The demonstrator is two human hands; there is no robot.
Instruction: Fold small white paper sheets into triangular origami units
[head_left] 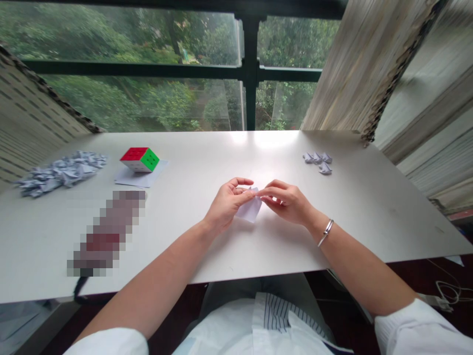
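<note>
Fingers (pixel 242 199) of a person's left hand (pixel 223 203) and right hand (pixel 290 201) pinch the upper part of a white paper (pixel 250 212) over the surface (pixel 221 153), forearms (pixel 158 266) across its front edge (pixel 254 276), well apart from a puzzle cube (pixel 139 159) at left and folded pieces (pixel 318 159) at right.

Diffuse daylight comes through the window (pixel 251 74) beyond the left grip (pixel 223 203) and the right grip (pixel 290 201), lighting the scene evenly. Bright glare marks the surface (pixel 218 158) beyond the grips, near the glass; faint, soft-edged shadows lie just below them. Nearer than the grips, the floor (pixel 168 318) falls dark. Far right of the right grip, the curtain (pixel 343 64) looks stretched and smeared toward the edge. Coarse pixel blocks hide an object (pixel 107 234) left of the left grip. The pale paper (pixel 251 211) between the grips is fairly sharp.
</note>
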